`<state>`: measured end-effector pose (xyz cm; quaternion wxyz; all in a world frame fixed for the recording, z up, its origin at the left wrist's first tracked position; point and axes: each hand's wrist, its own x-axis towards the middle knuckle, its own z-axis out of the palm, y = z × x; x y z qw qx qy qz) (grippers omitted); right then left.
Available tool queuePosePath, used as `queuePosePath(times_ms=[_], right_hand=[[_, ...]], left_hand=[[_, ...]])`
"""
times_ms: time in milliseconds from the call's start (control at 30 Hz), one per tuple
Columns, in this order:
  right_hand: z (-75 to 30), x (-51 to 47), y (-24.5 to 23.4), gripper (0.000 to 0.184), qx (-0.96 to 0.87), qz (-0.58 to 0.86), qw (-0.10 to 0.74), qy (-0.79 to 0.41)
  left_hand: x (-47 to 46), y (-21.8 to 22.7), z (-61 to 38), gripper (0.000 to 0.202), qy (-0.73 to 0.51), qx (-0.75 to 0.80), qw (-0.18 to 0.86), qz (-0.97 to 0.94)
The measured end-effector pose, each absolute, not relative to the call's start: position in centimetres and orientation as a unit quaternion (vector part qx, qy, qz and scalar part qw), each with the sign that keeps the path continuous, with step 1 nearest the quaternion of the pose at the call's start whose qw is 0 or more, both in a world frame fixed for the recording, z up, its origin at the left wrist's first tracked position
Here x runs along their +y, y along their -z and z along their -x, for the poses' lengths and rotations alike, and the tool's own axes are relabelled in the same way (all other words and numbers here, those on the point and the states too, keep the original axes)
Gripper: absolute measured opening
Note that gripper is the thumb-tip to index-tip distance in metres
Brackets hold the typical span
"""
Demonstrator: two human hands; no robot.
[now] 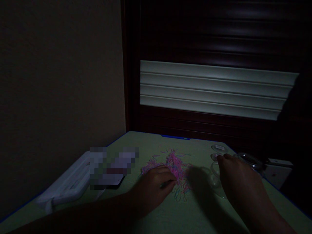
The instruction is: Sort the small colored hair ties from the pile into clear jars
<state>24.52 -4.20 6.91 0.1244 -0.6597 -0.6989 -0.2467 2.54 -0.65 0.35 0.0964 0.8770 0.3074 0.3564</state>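
Observation:
A loose pile of small rubber bands [175, 164], mostly pink with some blue and pale ones, lies spread over the middle of the table. My left hand [156, 185] rests at the pile's near left side, its fingers curled and the thumb close to the forefinger. What those fingers hold, if anything, is hidden. On the right, my right hand [237, 178] is above and beside a clear round container [214, 178], partly covering it. Its fingers are drawn together; their contents cannot be made out in the dim light.
A clear lid with a label [220, 148] lies behind my right hand. Another clear round container [248, 159] is at the right edge, near a white box [278, 172]. At left are a long white case [69, 180] and a blurred-out item [119, 165]. A wall borders the left.

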Motion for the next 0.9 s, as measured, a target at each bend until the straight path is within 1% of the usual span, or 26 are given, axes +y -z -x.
queuePosePath(times_ms=[100, 167, 233, 367, 400, 467, 567, 800, 900], right_hand=[[-24.1, -4.0, -7.2, 0.023, -0.715, 0.636, 0.118, 0.264], [-23.5, -4.0, -7.2, 0.022, -0.738, 0.612, 0.129, 0.252], [-22.9, -3.9, -6.8, 0.023, -0.771, 0.585, 0.148, 0.207], [-21.8, -3.4, -4.4, 0.022, -0.833, 0.521, 0.177, 0.057], [-21.6, -3.3, -3.7, 0.023, -0.834, 0.515, 0.188, 0.052], [-21.2, -3.1, -2.7, 0.026, -0.858, 0.481, 0.174, 0.047], [-21.1, -3.1, -2.5, 0.028, -0.866, 0.474, 0.156, 0.032], [-21.7, -3.2, -3.0, 0.027, -0.828, 0.519, 0.213, 0.010], [-21.7, -3.2, -2.7, 0.027, -0.830, 0.519, 0.205, 0.007]], left_hand=[[-0.5, -0.3, -2.6, 0.013, -0.353, 0.317, 0.098, -0.875], [-0.5, -0.3, -2.6, 0.013, -0.349, 0.323, 0.097, -0.874], [-0.6, -0.4, -2.6, 0.013, -0.346, 0.327, 0.097, -0.874], [-0.7, -0.4, -2.6, 0.013, -0.343, 0.323, 0.091, -0.877], [-0.8, -0.4, -2.6, 0.013, -0.340, 0.319, 0.087, -0.880], [-0.9, -0.4, -2.6, 0.013, -0.326, 0.312, 0.070, -0.890], [-1.2, -0.5, -2.7, 0.013, -0.297, 0.313, 0.036, -0.901], [-2.0, -0.7, -2.7, 0.012, -0.265, 0.351, -0.026, -0.898], [-2.1, -0.6, -2.6, 0.011, -0.261, 0.379, -0.046, -0.887]])
